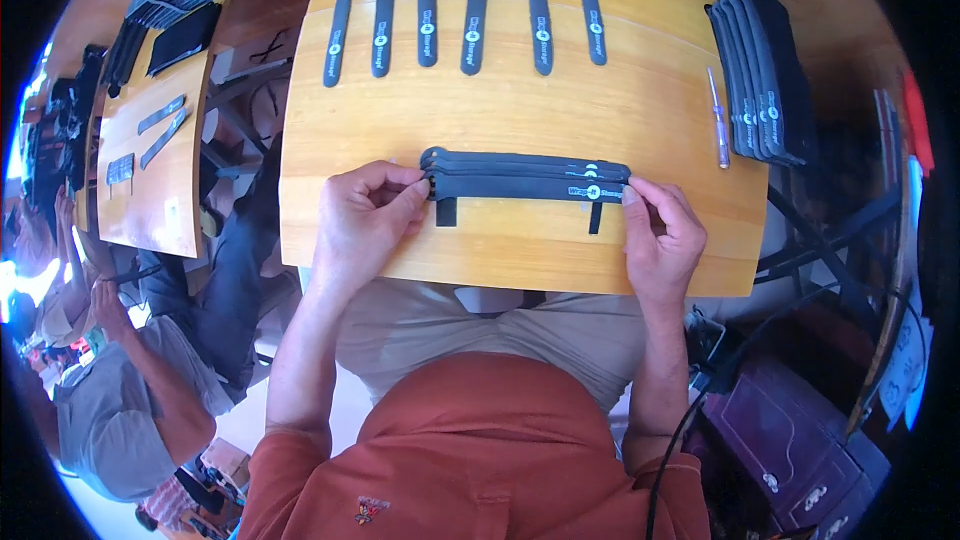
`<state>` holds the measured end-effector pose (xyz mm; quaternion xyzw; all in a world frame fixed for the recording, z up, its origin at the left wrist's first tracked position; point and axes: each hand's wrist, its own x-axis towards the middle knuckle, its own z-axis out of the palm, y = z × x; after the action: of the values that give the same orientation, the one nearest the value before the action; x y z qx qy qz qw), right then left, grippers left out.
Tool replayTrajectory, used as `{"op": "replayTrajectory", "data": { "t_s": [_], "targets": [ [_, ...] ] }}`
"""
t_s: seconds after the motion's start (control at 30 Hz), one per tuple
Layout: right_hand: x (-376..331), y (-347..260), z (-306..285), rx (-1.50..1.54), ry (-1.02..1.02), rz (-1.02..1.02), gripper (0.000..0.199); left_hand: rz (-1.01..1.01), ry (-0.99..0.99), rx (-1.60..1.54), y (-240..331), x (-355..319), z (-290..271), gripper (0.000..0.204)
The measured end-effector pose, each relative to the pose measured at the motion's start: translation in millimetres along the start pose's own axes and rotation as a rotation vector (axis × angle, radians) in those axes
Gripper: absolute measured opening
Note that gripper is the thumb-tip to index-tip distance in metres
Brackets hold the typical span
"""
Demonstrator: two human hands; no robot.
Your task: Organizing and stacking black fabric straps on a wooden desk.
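On the wooden surface (400, 115), taking twelve as the far side and six as the person's lap, a layered bundle of dark straps (520, 180) lies crosswise toward six o'clock. The left hand (360, 215) pinches its nine o'clock end between thumb and fingers; the right hand (668, 235) pinches the three o'clock end likewise. Two short black strips (446, 212) poke out on the bundle's six o'clock side, where a shallow band of bare wood runs to the near edge. Both forearms cross that edge.

Toward twelve, a wider bare band separates the bundle from six spaced straps (472, 15), bare wood showing between them. Wood is also open toward ten o'clock, up to the left edge. Three o'clock is tighter: a purple-handled screwdriver (721, 130) lies near the right hand, just beside a strap stack (755, 80) that appears to overhang the right edge.
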<state>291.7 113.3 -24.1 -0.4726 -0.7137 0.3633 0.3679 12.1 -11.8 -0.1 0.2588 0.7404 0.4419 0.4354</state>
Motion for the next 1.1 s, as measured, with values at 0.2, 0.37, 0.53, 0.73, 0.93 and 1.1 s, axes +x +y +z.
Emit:
{"op": "replayTrajectory", "data": {
  "t_s": [0.2,0.37,0.53,0.73,0.93,1.1],
  "targets": [
    [1.5,2.0,2.1,-0.028,0.018,-0.074,0.011,0.026,0.006,0.019,-2.3,0.8,-2.2,0.010],
    [1.1,2.2,2.9,-0.042,0.023,-0.109,0.010,0.034,0.034,0.021,1.2,-1.4,0.0,0.009],
    [1.4,-1.5,0.6,-0.082,0.011,-0.093,0.010,0.035,0.028,0.016,2.1,-0.7,0.6,0.008],
    [0.6,-3.3,2.1,-0.070,0.013,-0.063,0.009,0.042,0.024,0.005,0.8,-0.4,-0.3,0.007],
    [0.1,-2.8,2.0,-0.063,0.016,-0.065,0.009,0.045,0.012,-0.016,-3.3,1.2,-1.3,0.007],
    [0.0,-3.8,2.2,-0.066,0.012,-0.058,0.009,0.039,0.020,-0.001,-2.6,0.6,-1.4,0.007]
  ]
}}
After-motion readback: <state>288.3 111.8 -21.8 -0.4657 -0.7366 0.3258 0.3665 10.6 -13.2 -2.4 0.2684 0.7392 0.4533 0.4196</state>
